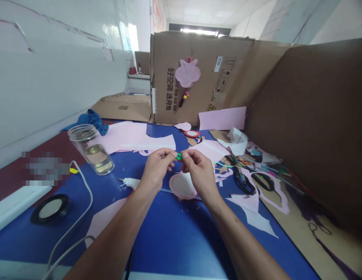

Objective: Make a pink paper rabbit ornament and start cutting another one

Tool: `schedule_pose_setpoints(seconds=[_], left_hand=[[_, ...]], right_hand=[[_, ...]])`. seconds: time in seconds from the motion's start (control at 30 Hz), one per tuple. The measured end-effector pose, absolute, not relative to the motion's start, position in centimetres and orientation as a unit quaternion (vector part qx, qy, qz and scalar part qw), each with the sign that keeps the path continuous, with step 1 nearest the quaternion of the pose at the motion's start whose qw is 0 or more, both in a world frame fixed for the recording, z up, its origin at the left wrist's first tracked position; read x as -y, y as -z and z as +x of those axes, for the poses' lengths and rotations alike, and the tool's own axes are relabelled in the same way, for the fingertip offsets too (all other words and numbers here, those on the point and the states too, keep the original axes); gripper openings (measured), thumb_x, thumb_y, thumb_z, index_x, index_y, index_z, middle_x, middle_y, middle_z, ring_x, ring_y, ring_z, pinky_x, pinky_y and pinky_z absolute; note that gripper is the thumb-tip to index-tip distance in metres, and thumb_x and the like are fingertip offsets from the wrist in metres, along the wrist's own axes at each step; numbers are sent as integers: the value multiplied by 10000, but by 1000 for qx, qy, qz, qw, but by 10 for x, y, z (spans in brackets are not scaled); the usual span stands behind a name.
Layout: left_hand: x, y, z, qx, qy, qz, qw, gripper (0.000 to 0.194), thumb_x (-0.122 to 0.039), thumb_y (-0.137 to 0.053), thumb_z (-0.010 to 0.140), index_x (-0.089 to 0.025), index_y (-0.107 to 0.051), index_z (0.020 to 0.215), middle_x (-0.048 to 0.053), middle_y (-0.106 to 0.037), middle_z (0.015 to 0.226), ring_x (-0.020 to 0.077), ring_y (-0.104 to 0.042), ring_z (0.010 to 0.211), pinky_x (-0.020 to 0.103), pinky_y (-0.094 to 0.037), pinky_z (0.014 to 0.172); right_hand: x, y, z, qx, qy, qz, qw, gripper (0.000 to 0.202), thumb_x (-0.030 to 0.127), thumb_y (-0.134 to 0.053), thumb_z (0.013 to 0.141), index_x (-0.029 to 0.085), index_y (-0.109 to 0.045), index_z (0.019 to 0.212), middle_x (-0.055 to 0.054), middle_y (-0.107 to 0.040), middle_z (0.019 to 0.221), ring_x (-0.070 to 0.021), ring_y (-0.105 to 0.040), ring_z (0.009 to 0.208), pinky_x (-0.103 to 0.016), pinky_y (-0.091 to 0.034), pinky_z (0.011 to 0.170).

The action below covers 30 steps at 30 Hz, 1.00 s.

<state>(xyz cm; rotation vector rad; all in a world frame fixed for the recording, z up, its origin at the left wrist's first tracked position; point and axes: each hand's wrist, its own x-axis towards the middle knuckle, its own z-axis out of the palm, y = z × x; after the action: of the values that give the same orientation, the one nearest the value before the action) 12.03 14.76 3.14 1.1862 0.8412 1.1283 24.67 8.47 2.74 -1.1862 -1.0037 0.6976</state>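
Note:
My left hand point(158, 166) and my right hand point(201, 171) meet over the middle of the blue table. Between their fingertips they pinch a small bright green piece point(179, 156), perhaps a curled strip; its exact kind is too small to tell. A thin green strand point(223, 165) shows to the right of my right hand, and whether it joins the held piece is unclear. Below the hands lies a rounded pink cutout point(182, 186) with a pale centre, partly covered by my right hand. A white glue gun point(130, 182) rests beside my left wrist, partly hidden by it.
Black-handled scissors point(243, 179) lie at the right among paper scraps point(252, 202). A glass jar point(95, 151) with yellowish liquid, a roll of black tape point(49, 209) and a white cable point(89, 190) are at the left. Behind stands a cardboard box point(222, 50) with a pink hanging ornament point(188, 74).

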Motion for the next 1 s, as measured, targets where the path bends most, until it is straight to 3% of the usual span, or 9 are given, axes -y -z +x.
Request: schedule_pose_setpoints(seconds=[0.2,0.37,0.57,0.73,0.9,1.0], left_hand=[[-149,-27,120,-353,-508,498,608,236,-392,-876,699,-190,-783,780,7,-684,701,106,-510,599,232,-388,552],[-145,-30,122,-341,-504,534,587,210,-389,-863,720,-199,-816,797,18,-705,710,122,-519,609,247,-395,561],[-141,-34,125,-331,-493,566,572,166,-336,-810,750,-194,-820,836,32,-741,762,131,-566,635,246,-419,562],[-142,-33,124,-343,-482,529,609,259,-310,-797,728,-195,-804,960,25,-725,792,131,-596,639,234,-442,542],[-143,-31,124,-360,-454,533,616,243,-419,-799,755,-186,-759,810,44,-715,773,124,-571,606,230,-405,497],[-143,-31,125,-357,-456,544,607,210,-388,-806,732,-187,-750,751,25,-674,719,121,-555,601,228,-397,496]], right_hand=[[-86,-26,249,372,-433,-474,671,461,629,-809,826,200,-741,983,-17,-746,791,-138,-615,596,-270,-498,568],[-87,-26,250,327,-491,-452,669,463,592,-897,725,200,-730,907,-10,-743,775,-118,-601,576,-244,-489,554],[-87,-27,254,348,-446,-468,678,342,484,-881,762,199,-736,882,12,-718,760,-110,-588,577,-245,-482,570],[-87,-29,254,394,-357,-499,684,240,404,-812,813,203,-746,927,25,-690,730,-133,-588,581,-280,-489,588],[-85,-30,252,441,-270,-536,667,186,378,-738,883,213,-747,970,-7,-730,816,-165,-625,664,-312,-510,643],[-83,-30,250,464,-255,-542,652,175,373,-721,911,218,-742,988,-19,-743,847,-177,-635,704,-320,-517,670]])
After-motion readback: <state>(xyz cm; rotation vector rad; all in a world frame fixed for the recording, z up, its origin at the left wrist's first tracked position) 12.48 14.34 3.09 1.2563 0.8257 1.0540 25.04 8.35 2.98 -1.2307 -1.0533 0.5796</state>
